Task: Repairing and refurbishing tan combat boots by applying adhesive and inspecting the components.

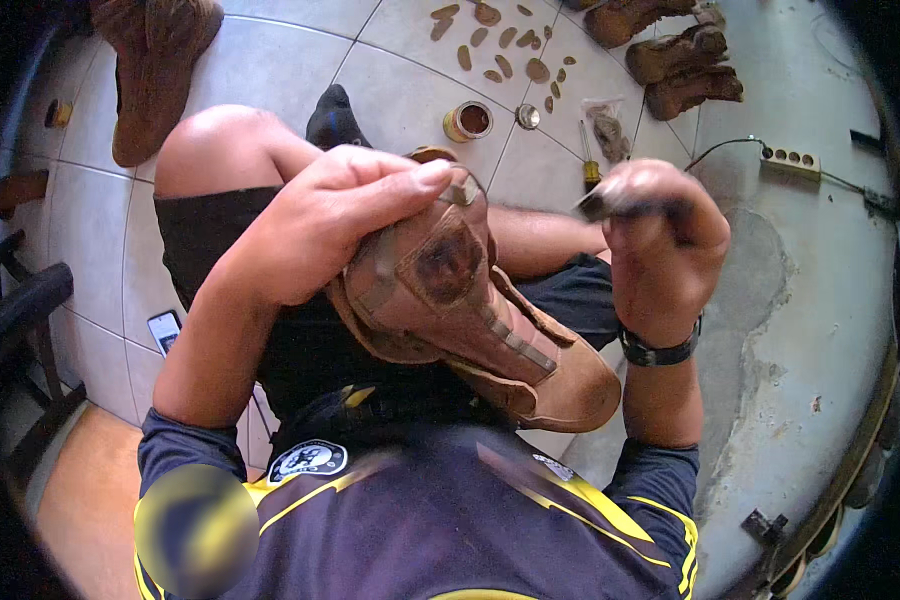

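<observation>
A tan and brown leather boot (570,385) lies across my lap, its tongue raised, with a dark patch (442,262) in a stitched panel. My left hand (315,215) grips the top of the boot, thumb pressed on the tongue near a pale tab. Right of the boot, my right hand (670,225) is raised and closed on a small, flat, dark grey object (595,203), too blurred to identify.
On the tiled floor (390,80) are several leather scraps (505,65), an open tin (468,122), a lid (528,116), screwdriver (590,172) and bag (606,125). Boots (670,55) stand around; a power strip (790,160) is right, a phone (165,330) left, beside dark furniture (30,300).
</observation>
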